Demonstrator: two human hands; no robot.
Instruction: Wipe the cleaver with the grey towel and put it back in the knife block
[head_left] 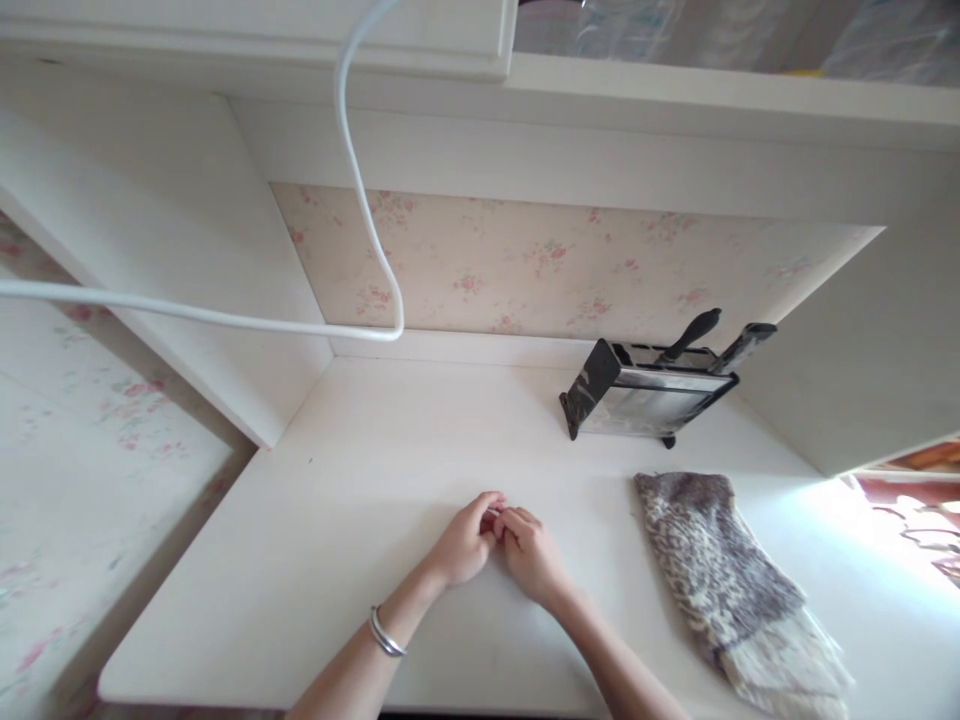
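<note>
My left hand [464,542] and my right hand [530,553] meet near the middle of the white tabletop [285,560]. Their curled fingers touch each other at the fingertips. Both hands are closed, and whatever lies between the fingers, if anything, is hidden. A silver bangle [387,634] circles my left wrist. To the right of my right hand lies a folded cloth [720,560], patterned in grey-brown and cream. Behind it stands a knife holder [645,405] with black ends and shiny sides, with black-handled tools upright in it. Neither hand touches the cloth or the holder.
A white cable [225,317] hangs across the upper left, in front of the cabinet side. An overhead cabinet [262,30] spans the top, with plastic-wrapped things [637,30] on its open shelf. Floral wallpaper [480,265] covers the back. Side panels bound the tabletop left and right.
</note>
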